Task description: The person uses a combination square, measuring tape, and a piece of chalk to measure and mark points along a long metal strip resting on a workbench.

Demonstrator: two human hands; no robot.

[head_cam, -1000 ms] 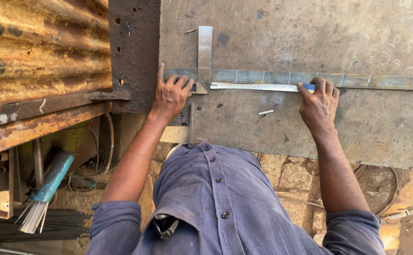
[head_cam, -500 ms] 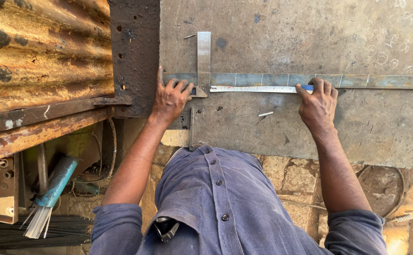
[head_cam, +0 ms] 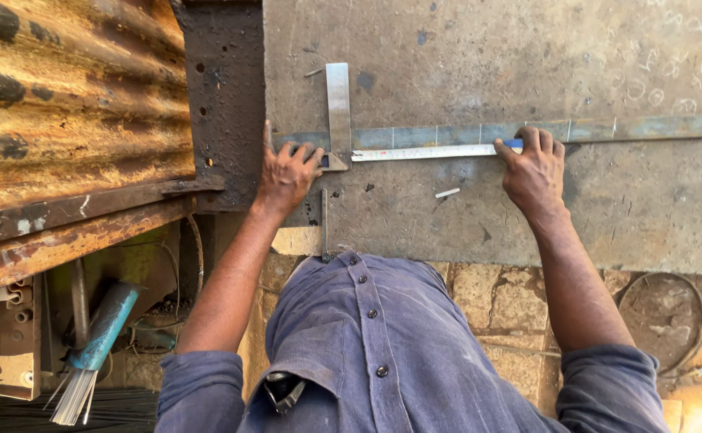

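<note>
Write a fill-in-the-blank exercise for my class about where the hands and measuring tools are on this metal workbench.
1. The left hand presses down on the corner of a metal try ____.
2. The right hand holds the far end of a long steel ____ laid along the flat bar.
3. A small white stub of ____ lies on the table between the two hands.
4. To the left of the table lies a rusty ____ sheet.

Missing words: square; ruler; chalk; corrugated

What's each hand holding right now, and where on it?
Left hand presses down on the corner of the metal try square. Right hand pinches the far end of the steel ruler, beside a blue tip; neither is lifted off the flat bar.
</note>
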